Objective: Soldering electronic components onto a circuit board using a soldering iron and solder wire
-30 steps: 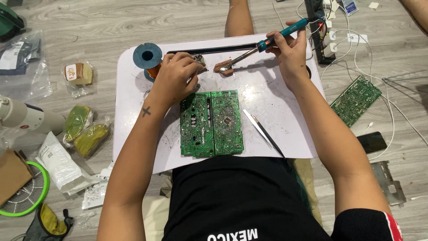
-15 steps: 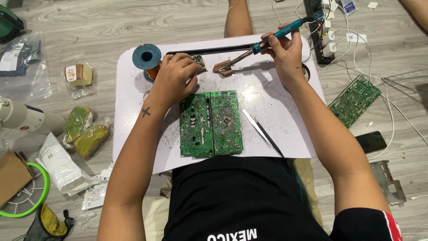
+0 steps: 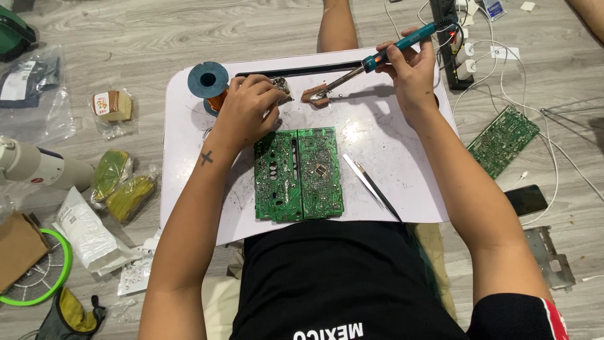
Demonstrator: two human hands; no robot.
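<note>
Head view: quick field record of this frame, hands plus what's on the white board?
surface: white board on a wood floor
left hand: on a small metallic object beside the wire spool
right hand: grips a teal soldering iron, tip at a brown lump
centre: two green circuit boards side by side
right of them: tweezers

The tray table (image 3: 402,151) is smooth matt white plastic on grey wood-grain flooring (image 3: 126,31). The tweezers (image 3: 371,187) are shiny metal, and the circuit board (image 3: 299,173) is glossy green.
</note>
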